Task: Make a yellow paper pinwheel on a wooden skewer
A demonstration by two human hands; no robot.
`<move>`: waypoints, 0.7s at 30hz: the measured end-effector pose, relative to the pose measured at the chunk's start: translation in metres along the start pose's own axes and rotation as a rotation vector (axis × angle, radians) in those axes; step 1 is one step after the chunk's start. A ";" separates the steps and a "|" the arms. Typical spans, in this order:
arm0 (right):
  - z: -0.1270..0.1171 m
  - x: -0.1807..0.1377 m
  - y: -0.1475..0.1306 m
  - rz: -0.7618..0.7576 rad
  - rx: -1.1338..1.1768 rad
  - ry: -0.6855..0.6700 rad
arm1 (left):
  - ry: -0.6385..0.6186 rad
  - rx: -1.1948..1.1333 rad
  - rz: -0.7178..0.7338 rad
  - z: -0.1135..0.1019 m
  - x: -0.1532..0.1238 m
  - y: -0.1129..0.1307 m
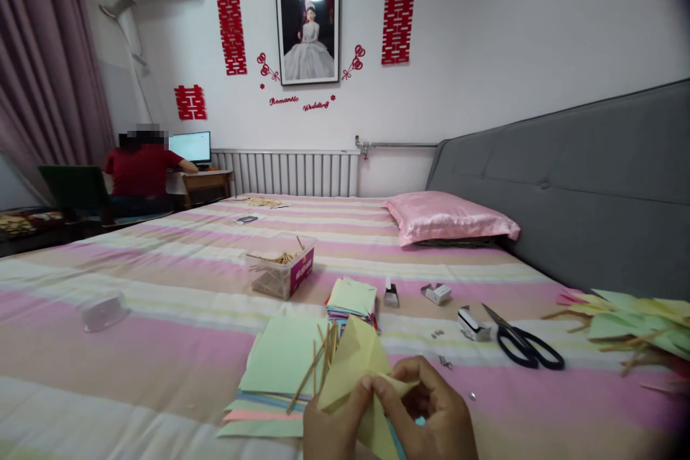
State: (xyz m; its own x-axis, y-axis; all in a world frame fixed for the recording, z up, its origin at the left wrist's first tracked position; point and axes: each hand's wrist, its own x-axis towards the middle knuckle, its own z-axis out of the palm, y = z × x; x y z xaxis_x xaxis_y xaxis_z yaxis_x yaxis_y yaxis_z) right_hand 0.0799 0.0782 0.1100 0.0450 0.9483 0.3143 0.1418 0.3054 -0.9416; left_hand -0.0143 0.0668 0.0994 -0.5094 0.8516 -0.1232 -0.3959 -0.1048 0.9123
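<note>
Between my two hands is a sheet of yellow paper (359, 352), partly folded. My left hand (334, 420) grips its left side, thumb on top. My right hand (434, 410) pinches a folded flap of the same sheet, its thumb tip close to the left thumb. A bit of blue shows under the yellow paper. Just beyond my left hand, several thin wooden sticks (313, 366) lie on a stack of pale green paper (288, 352) with other colours beneath. Behind the yellow sheet sits a smaller pile of square coloured papers (353, 296).
Black-handled scissors (522, 345), small boxes (474, 323) and metal clips lie to the right on the striped bedsheet (177, 345). A clear box of sticks (280, 273) stands ahead. Paper pinwheel-like pieces (641, 323) lie far right. A person in red (140, 172) sits at a desk.
</note>
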 end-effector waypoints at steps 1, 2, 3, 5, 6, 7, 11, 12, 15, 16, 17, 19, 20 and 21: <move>0.001 0.000 -0.001 0.012 0.055 0.008 | -0.002 -0.020 -0.011 0.000 0.001 -0.001; 0.002 -0.001 -0.001 0.028 0.119 0.015 | -0.006 -0.039 -0.017 -0.001 0.001 -0.002; 0.003 -0.001 -0.002 0.049 0.182 0.020 | -0.011 -0.056 -0.019 -0.001 0.002 -0.003; 0.003 -0.001 -0.005 0.101 0.285 0.018 | -0.029 -0.077 -0.018 -0.002 0.003 -0.005; 0.003 -0.001 -0.006 0.122 0.328 0.014 | -0.038 -0.083 -0.014 -0.002 0.003 -0.006; 0.003 0.000 -0.006 0.136 0.365 0.008 | -0.045 -0.088 -0.012 -0.002 0.003 -0.007; 0.000 0.002 -0.008 0.173 0.486 -0.034 | -0.045 -0.096 -0.033 -0.001 0.003 -0.012; -0.002 0.003 -0.009 0.186 0.503 -0.043 | -0.052 -0.103 -0.037 -0.001 0.003 -0.012; -0.009 0.006 -0.010 0.247 0.550 -0.068 | -0.146 -0.108 -0.080 -0.001 0.000 -0.006; -0.012 0.007 -0.010 0.273 0.564 -0.085 | -0.201 -0.098 -0.114 -0.002 -0.001 -0.002; -0.016 0.009 -0.010 0.302 0.579 -0.115 | -0.261 -0.084 -0.153 -0.004 -0.002 0.003; -0.023 0.012 -0.008 0.354 0.620 -0.184 | -0.366 -0.075 -0.206 -0.009 -0.002 0.012; -0.026 0.014 -0.005 0.373 0.637 -0.212 | -0.391 -0.071 -0.216 -0.011 -0.002 0.016; -0.029 0.015 -0.003 0.387 0.648 -0.232 | -0.402 -0.051 -0.219 -0.014 -0.002 0.019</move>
State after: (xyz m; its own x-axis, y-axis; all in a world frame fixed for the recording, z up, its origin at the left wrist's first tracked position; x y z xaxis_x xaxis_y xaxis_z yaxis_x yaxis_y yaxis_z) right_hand 0.1084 0.0893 0.1212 -0.2440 0.9696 -0.0160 -0.4497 -0.1278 -0.8840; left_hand -0.0316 0.0561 0.1112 -0.0768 0.9871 -0.1405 -0.5032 0.0833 0.8601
